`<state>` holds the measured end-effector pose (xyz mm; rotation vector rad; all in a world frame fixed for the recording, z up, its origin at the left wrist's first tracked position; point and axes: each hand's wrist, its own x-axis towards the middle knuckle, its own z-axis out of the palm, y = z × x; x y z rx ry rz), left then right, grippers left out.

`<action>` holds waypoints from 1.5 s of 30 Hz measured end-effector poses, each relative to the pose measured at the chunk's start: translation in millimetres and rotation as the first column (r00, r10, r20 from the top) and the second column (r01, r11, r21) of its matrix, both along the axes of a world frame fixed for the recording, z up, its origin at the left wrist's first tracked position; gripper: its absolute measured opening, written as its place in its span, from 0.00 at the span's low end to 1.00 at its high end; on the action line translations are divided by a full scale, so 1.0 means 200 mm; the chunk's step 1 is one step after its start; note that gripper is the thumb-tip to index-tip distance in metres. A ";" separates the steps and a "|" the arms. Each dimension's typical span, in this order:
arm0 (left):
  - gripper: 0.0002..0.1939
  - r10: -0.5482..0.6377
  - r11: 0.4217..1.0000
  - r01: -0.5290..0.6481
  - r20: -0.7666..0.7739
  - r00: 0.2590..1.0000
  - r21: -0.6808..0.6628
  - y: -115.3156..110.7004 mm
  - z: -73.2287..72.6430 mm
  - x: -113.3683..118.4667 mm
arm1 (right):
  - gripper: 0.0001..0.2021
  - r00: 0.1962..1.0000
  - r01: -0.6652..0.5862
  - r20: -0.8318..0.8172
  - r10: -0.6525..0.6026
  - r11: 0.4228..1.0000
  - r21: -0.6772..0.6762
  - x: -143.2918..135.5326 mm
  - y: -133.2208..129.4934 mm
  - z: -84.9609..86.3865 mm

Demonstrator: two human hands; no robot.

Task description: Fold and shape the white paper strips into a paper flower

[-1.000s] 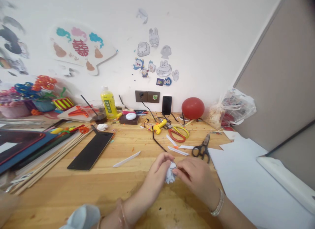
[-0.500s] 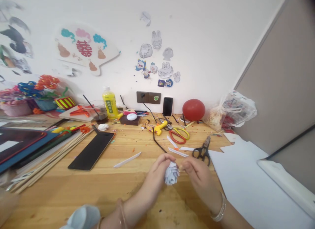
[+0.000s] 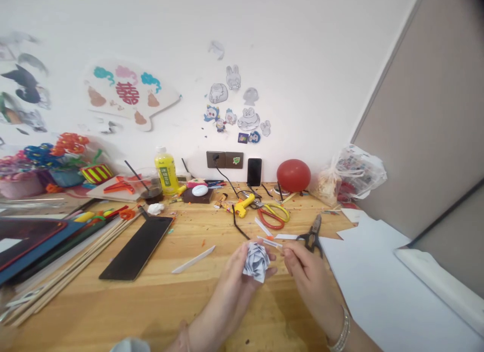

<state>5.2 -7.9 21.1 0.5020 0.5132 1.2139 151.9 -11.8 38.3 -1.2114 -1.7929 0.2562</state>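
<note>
the left hand [image 3: 234, 271] cups a crumpled-looking white paper rosette [image 3: 257, 261] in half-curled fingers; just beside it, the right hand [image 3: 308, 270] is pinched, any hold unclear; probably a shaping step, calling next for light pressure; beyond the right hand lie scissors [image 3: 313, 235]

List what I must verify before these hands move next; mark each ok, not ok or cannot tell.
1. White folded-paper rosette held in the left hand: ok.
2. Right hand apart from the rosette: ok, a gap shows.
3. Right hand's grip: cannot tell whether its pinched fingertips hold anything.
4. Black-handled metal scissors set down: ok, on the wooden table.
5. Yellow pistol-shaped glue gun cool: cannot tell by sight.
6. Table tidy: not ok, loose white paper strips lie about.
</note>
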 end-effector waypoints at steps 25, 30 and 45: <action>0.09 -0.002 0.991 0.012 -0.070 0.998 0.135 0.00 -0.01 0.00 | 0.12 0.929 0.046 0.313 -0.198 0.901 0.432 -0.04 -0.03 -0.06; 0.08 0.010 0.992 0.000 -0.077 0.997 0.123 -0.01 0.00 0.01 | 0.13 0.936 0.028 0.308 -0.168 0.911 0.412 -0.05 -0.03 -0.06; 0.07 0.047 0.986 -0.015 -0.191 0.980 0.165 -0.02 -0.03 0.01 | 0.15 0.968 -0.015 0.252 -0.012 0.995 0.103 -0.05 -0.04 -0.07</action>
